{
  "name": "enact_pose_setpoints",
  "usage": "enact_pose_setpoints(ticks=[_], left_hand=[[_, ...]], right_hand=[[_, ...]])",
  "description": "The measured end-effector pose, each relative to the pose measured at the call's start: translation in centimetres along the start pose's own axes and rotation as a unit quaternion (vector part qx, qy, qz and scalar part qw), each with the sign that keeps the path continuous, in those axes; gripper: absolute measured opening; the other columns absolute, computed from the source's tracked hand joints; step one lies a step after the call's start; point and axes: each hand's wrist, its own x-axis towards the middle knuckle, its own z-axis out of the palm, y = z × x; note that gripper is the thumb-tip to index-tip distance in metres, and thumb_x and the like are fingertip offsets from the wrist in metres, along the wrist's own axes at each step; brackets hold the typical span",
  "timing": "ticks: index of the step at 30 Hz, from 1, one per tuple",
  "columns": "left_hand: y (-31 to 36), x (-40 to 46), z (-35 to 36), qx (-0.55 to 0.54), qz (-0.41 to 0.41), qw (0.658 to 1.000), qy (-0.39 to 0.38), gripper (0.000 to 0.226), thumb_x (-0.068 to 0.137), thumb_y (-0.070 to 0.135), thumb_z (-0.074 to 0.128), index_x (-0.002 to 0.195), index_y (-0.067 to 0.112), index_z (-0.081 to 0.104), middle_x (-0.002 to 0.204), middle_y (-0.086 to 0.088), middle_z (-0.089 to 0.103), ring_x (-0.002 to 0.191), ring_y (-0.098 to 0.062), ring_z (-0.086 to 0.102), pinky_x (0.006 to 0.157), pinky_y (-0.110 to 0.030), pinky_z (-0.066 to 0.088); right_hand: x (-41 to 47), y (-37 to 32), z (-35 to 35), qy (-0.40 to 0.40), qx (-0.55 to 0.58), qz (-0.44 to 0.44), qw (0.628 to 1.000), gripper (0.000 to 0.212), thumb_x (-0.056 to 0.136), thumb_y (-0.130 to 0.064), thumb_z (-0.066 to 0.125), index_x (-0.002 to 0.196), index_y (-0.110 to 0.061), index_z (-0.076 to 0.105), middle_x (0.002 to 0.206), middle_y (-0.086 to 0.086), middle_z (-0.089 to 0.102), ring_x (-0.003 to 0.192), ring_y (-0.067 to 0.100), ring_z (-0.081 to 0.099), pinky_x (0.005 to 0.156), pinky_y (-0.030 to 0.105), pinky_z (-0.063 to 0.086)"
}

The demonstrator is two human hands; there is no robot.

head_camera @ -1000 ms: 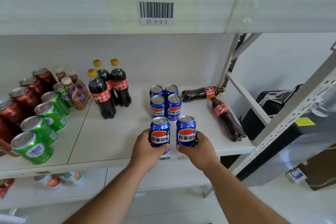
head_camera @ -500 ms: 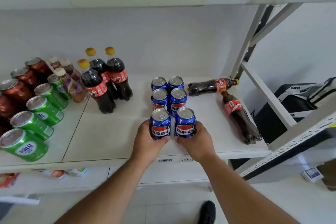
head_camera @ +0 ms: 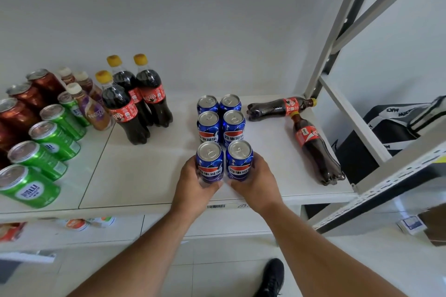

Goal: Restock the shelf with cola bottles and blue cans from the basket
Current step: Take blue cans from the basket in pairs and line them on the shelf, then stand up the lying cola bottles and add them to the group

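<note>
Head view: my left hand (head_camera: 193, 183) and right hand (head_camera: 257, 182) each wrap around one blue can, the left can (head_camera: 209, 161) and the right can (head_camera: 239, 159), standing side by side near the front edge of the white shelf (head_camera: 144, 176), just ahead of four more blue cans (head_camera: 220, 120) lined up in two rows. Whether the two held cans already rest on the shelf board I cannot tell.

By my judgement the job is well along but unfinished: three cola bottles (head_camera: 135, 99) stand upright left of the cans, while two more bottles, one (head_camera: 280, 107) lying crosswise at the back and one (head_camera: 316, 149) lying lengthwise toward the front, rest on their sides at the right and probably need standing up. The basket is out of frame, so what remains in it is unknown.

The cans are smooth glossy cylinders with dull silver tops; the bottles are dark, waisted clear plastic with red labels and yellow caps. Green cans (head_camera: 45, 152) fill the shelf's left side.
</note>
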Motion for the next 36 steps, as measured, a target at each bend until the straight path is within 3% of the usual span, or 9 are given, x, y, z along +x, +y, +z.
enact_pose_setpoints(ticks=[3, 8, 13, 17, 23, 30, 36], left_hand=[[-0.6, -0.6, 0.2, -0.019, -0.015, 1.000, 0.008, 0.081, 0.078, 0.010, 0.091, 0.143, 0.037, 0.051, 0.144, 0.012, 0.062, 0.129, -0.009, 0.063, 0.110, -0.044, 0.054], [-0.1, -0.8, 0.3, -0.040, -0.038, 0.998, 0.014, 0.073, 0.087, 0.005, 0.083, 0.146, 0.034, 0.051, 0.137, 0.016, 0.062, 0.128, -0.013, 0.064, 0.106, -0.034, 0.054], [-0.2, -0.9, 0.4, -0.031, -0.046, 0.998, 0.016, 0.073, 0.089, 0.007, 0.081, 0.149, 0.032, 0.049, 0.138, 0.016, 0.063, 0.130, -0.013, 0.064, 0.109, -0.039, 0.054], [0.0, -0.5, 0.4, -0.033, -0.048, 0.998, 0.018, 0.072, 0.090, 0.008, 0.081, 0.150, 0.030, 0.049, 0.135, 0.018, 0.063, 0.126, -0.010, 0.064, 0.103, -0.027, 0.053], [0.5, 0.5, 0.5, -0.035, -0.053, 0.998, 0.019, 0.072, 0.090, 0.008, 0.080, 0.152, 0.028, 0.048, 0.136, 0.013, 0.065, 0.121, -0.005, 0.064, 0.098, -0.022, 0.050], [0.7, 1.6, 0.6, -0.016, -0.048, 0.999, 0.018, 0.074, 0.093, 0.013, 0.079, 0.155, 0.030, 0.044, 0.147, 0.007, 0.063, 0.131, -0.015, 0.063, 0.105, -0.032, 0.051], [0.5, 2.5, 0.6, -0.017, -0.049, 0.999, 0.017, 0.072, 0.091, 0.009, 0.079, 0.153, 0.028, 0.048, 0.141, 0.008, 0.067, 0.127, -0.011, 0.066, 0.107, -0.033, 0.053]], right_hand=[[-0.8, 0.4, -0.1, 0.025, -0.018, 0.037, 0.999, 0.083, 0.085, -0.028, 0.085, 0.155, -0.027, 0.041, 0.153, -0.007, 0.053, 0.135, 0.016, 0.056, 0.108, 0.036, 0.052], [-1.6, 0.8, 0.5, 0.044, 0.003, 0.045, 0.998, 0.060, 0.090, -0.013, 0.077, 0.143, -0.024, 0.054, 0.136, -0.006, 0.067, 0.121, 0.014, 0.064, 0.100, 0.026, 0.053], [-1.1, 0.3, 0.7, 0.042, 0.009, 0.056, 0.997, 0.059, 0.092, -0.018, 0.078, 0.145, -0.025, 0.052, 0.138, -0.006, 0.066, 0.120, 0.014, 0.063, 0.102, 0.031, 0.053], [-0.5, 0.1, 1.0, 0.042, -0.003, 0.052, 0.998, 0.059, 0.094, -0.024, 0.077, 0.147, -0.025, 0.050, 0.140, -0.005, 0.065, 0.124, 0.017, 0.063, 0.104, 0.034, 0.053], [0.6, -0.1, 1.2, 0.049, -0.008, 0.050, 0.997, 0.057, 0.093, -0.028, 0.078, 0.143, -0.026, 0.052, 0.137, -0.006, 0.068, 0.118, 0.015, 0.065, 0.099, 0.031, 0.054], [1.6, -0.5, 1.4, 0.046, -0.014, 0.059, 0.997, 0.059, 0.094, -0.028, 0.077, 0.146, -0.025, 0.050, 0.140, -0.004, 0.066, 0.122, 0.019, 0.065, 0.103, 0.037, 0.055], [2.1, -0.6, 1.3, 0.054, -0.016, 0.056, 0.997, 0.057, 0.092, -0.028, 0.079, 0.142, -0.025, 0.053, 0.132, -0.006, 0.070, 0.109, 0.011, 0.065, 0.092, 0.026, 0.053]])
